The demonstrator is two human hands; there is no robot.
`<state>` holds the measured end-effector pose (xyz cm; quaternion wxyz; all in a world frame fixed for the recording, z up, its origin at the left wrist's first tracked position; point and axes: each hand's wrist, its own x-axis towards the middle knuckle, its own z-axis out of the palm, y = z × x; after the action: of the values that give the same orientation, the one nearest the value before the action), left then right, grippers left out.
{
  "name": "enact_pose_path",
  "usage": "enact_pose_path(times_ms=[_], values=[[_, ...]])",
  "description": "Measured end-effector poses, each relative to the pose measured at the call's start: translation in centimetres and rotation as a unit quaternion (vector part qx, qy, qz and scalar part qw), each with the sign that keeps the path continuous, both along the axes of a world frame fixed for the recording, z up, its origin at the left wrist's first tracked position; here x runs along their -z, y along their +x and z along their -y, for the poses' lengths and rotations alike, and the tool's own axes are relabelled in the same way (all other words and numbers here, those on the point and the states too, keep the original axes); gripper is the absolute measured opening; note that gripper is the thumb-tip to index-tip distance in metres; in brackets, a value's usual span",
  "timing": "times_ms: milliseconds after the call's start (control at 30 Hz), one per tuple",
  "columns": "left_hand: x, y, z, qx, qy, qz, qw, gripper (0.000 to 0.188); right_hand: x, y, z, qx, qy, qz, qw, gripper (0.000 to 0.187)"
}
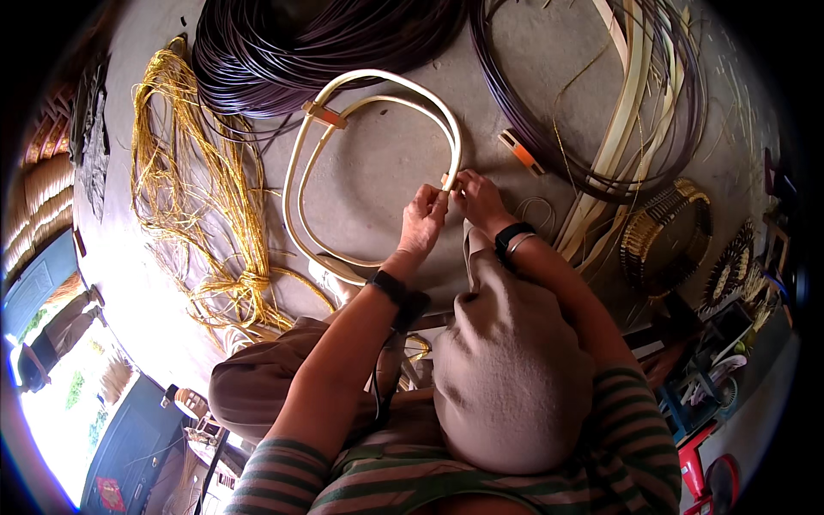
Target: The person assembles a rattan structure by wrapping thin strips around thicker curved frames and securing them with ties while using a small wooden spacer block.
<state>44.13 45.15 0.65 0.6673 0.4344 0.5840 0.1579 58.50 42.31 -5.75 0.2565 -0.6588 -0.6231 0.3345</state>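
Note:
A pale double hoop [294, 172], looking like bent rattan cane, stands out in front of my knees. An orange-brown piece [326, 115] bridges its two rings at the upper left. My left hand [422, 221] is closed on the hoop's right side, fingers pinched. Right beside it, the fingertips of my right hand [481, 202] are pinched together at the same spot, against the hoop. A small tan bit shows between the hands; whether a thin strand is also held there is too small to tell. My knee [515, 378] rises just below the right hand.
Dark coiled cane [232, 64] lies at the far side, golden strands [236, 189] at left. Another dark coil [493, 77] with pale flat strips [631, 103] lies at right, near an orange-and-pale piece [521, 153]. A woven ring [665, 236] and tool rack [695, 390] stand farther right.

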Motion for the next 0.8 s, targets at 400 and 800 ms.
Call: enact_pose_path(times_ms=[400, 800], values=[[2.1, -0.1, 0.6, 0.021, 0.085, -0.074, 0.993, 0.024, -0.6, -1.4, -0.7, 0.036, -0.006, 0.010, 0.999, 0.010], [2.3, 0.1, -0.1, 0.047, -0.028, 0.037, 0.998, 0.038, -0.6, 4.9, 4.5, 0.176, -0.017, -0.012, 0.984, 0.020]])
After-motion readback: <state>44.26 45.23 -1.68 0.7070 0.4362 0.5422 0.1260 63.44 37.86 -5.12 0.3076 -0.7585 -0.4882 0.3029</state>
